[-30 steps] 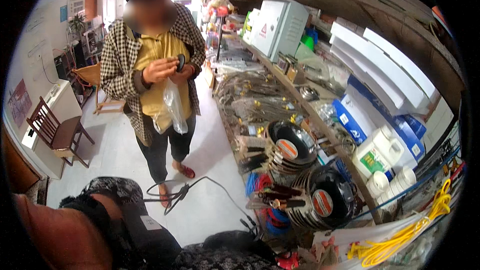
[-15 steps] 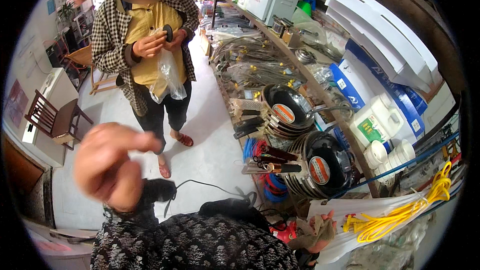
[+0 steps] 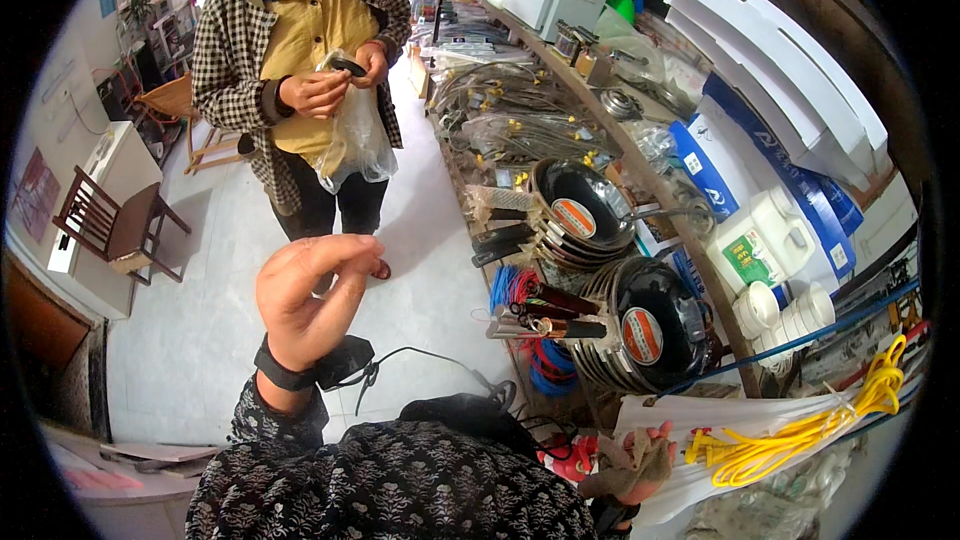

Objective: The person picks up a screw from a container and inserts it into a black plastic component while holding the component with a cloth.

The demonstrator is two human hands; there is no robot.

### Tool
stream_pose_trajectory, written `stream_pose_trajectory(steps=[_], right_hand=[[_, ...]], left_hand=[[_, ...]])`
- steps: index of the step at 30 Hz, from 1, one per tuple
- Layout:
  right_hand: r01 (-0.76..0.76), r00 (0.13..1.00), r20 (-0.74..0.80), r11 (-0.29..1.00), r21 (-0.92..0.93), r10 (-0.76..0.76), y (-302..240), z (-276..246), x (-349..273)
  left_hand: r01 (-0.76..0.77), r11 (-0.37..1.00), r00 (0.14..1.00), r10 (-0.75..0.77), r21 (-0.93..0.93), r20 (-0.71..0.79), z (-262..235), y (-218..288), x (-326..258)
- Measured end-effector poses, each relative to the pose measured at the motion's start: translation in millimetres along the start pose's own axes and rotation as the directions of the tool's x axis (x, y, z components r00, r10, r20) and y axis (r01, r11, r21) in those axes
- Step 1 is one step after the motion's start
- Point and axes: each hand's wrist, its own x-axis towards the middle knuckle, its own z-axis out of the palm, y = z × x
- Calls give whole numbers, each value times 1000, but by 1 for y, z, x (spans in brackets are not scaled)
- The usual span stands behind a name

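My left hand (image 3: 308,292) is raised in front of me, fingers curled over toward the thumb. Nothing shows in it. A black strap (image 3: 285,368) circles that wrist. At the lower right, my right hand (image 3: 655,488) grips a grey-brown cloth (image 3: 622,465), with fingertips showing past it. Close beside this hand is a red object (image 3: 570,460), partly covered. Across from me a person (image 3: 300,60) in a checked jacket and yellow shirt holds a small black round piece (image 3: 348,67) and a clear plastic bag (image 3: 362,135).
Along the right runs a shelf with stacked black pans (image 3: 590,205), bundled hoses (image 3: 520,130), a white jug (image 3: 765,245) and white cups (image 3: 800,312). A coiled yellow cord (image 3: 830,415) lies at the lower right. A wooden chair (image 3: 120,220) stands on the left.
My left hand has moved right and away from me, its pointing finger now bent in toward the thumb. The person has tilted the black piece flatter. My right hand keeps its cloth.
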Motion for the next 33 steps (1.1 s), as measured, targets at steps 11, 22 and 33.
stream_pose_trajectory(steps=[11,22,33], right_hand=[[14,995,97,995,-99,-4,15,13,12],[-36,996,84,999,17,34,39,25,24],[-130,989,72,992,10,129,43,22,31]], left_hand=[[-1,996,1000,-1,90,22,-7,-16,-1],[35,990,999,-39,135,32,-23,-35,1],[46,981,999,-50,189,17,-31,-53,-6]])
